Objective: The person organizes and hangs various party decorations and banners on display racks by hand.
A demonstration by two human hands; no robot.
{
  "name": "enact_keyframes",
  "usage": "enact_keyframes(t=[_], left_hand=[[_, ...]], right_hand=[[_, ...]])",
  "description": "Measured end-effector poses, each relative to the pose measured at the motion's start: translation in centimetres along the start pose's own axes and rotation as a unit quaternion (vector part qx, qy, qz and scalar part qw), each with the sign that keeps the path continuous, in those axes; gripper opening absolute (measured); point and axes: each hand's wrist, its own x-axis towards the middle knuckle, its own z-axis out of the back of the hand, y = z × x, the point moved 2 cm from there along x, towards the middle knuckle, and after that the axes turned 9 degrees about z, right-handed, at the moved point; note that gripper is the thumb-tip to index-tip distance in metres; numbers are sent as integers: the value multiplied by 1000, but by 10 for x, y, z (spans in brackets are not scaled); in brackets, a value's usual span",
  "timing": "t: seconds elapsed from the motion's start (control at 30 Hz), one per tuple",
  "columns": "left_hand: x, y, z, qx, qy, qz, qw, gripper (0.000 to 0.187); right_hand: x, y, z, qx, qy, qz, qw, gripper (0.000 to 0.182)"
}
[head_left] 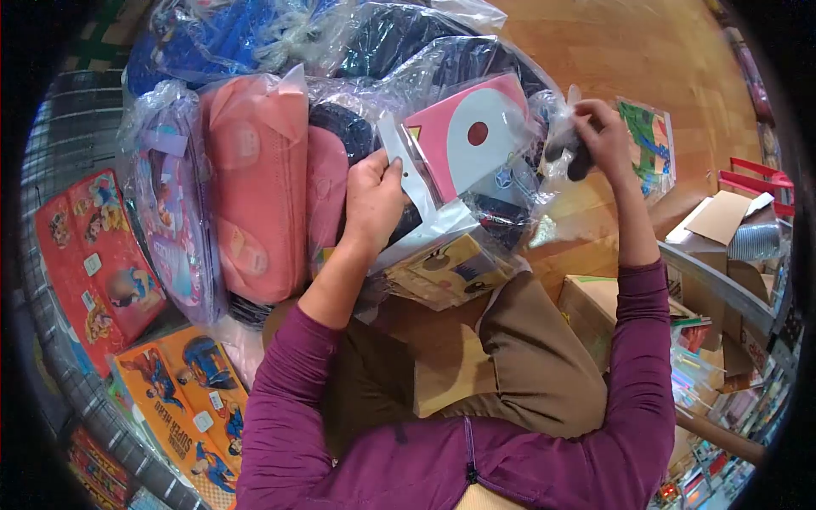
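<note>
The pink packet (463, 136) is pinched by the left hand (371, 200) and right hand (599, 127), so both should grip its edges firmly.

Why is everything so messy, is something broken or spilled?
Nothing looks broken or spilled. The left hand and right hand hold a pink packet in clear plastic, tilted. The wrapped bags just lie piled unevenly.

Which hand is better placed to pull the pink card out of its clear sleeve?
Probably the left hand: it grips the clear sleeve beside the pink card. The right hand is busy pinching the far bag corner.
</note>
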Motion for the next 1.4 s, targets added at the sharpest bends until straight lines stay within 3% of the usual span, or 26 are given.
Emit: enact_keyframes(t=[0.03, 0.07, 0.1, 0.13, 0.23, 0.3, 0.33, 0.37, 0.4, 0.43, 0.53, 0.67, 1.0, 1.07, 1.2, 1.27, 1.33, 1.4], left_hand=[[3, 3, -3, -93, -6, -4, 996, 17], [6, 8, -3, -93, -4, -3, 996, 17], [10, 12, -4, -88, -15, -33, 995, 18], [12, 14, -5, -84, -27, -64, 994, 18], [14, 14, -10, -111, -35, -67, 991, 17], [12, 11, -9, -61, -34, -58, 996, 15], [11, 11, -10, -18, -38, -48, 998, 12], [12, 14, -11, -13, -32, -49, 998, 12], [15, 18, -11, 17, -67, -108, 992, 10], [17, 20, -10, 45, -103, -167, 979, 9], [19, 24, -7, 166, -156, -146, 963, 11], [19, 28, -8, 136, -153, -167, 964, 18], [14, 23, -12, 62, -117, -154, 979, 8], [17, 27, -10, 68, -115, -152, 979, 8], [12, 20, -7, 64, -121, -137, 981, 6], [19, 29, -4, 38, -111, -151, 982, 5], [16, 27, -5, 87, -128, -162, 975, 5], [13, 19, -9, 63, -123, -175, 975, 5]], right_hand=[[4, 0, 9, 39, -92, 6, 995, 20], [5, 1, 15, 37, -92, 5, 995, 20], [9, 15, 23, 194, -185, -21, 963, 20], [11, 27, 25, 345, -273, -44, 897, 20], [14, 84, -5, 427, -250, -18, 869, 21], [4, 102, -58, 322, -175, 28, 930, 27], [1, 126, -72, 243, -82, 136, 957, 35], [-8, 135, -102, 201, -45, 197, 958, 39], [-18, 137, -131, 157, -6, 258, 953, 43], [-21, 138, -137, 155, -10, 256, 954, 43], [-25, 126, -144, 46, 4, 254, 966, 38], [-9, 79, -144, -4, -25, 281, 959, 40], [17, 5, -158, -67, -136, 56, 987, 40], [26, -9, -153, -93, -163, 59, 981, 40], [34, -20, -123, 131, -248, -90, 956, 33], [24, 38, -83, 152, -255, -28, 955, 34], [-1, 73, -84, 94, -187, 61, 976, 38], [-21, 102, -100, 52, -85, 323, 941, 42]])
